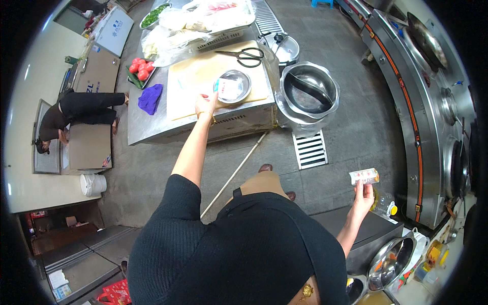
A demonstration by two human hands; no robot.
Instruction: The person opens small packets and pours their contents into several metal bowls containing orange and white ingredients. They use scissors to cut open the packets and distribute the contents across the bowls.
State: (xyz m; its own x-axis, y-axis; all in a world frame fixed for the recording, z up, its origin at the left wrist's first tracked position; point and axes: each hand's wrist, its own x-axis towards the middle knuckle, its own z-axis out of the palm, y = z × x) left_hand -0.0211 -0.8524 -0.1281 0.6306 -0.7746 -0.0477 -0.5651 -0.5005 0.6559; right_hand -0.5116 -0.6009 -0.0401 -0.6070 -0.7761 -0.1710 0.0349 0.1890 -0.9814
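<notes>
My left hand [206, 105] reaches over the near edge of a steel table and pinches a small labelled packet [225, 88] by its end. The packet lies across a round metal bowl [244, 85] on a pale cutting board [190, 85]. Black-handled scissors [248, 57] rest on the board beyond the bowl. Out to the right, my right hand [364, 192] holds up a white printed packet [364, 176] between thumb and fingers. Near that hand a plastic oil bottle with a yellow cap [383, 204] lies or leans.
A divided metal pot [309, 89] stands right of the table [152, 127]. Tomatoes [142, 68], a purple cloth [150, 99] and bagged food [179, 42] are on the table. A stick [236, 171] slants below. Another person [76, 110] bends over a freezer at left.
</notes>
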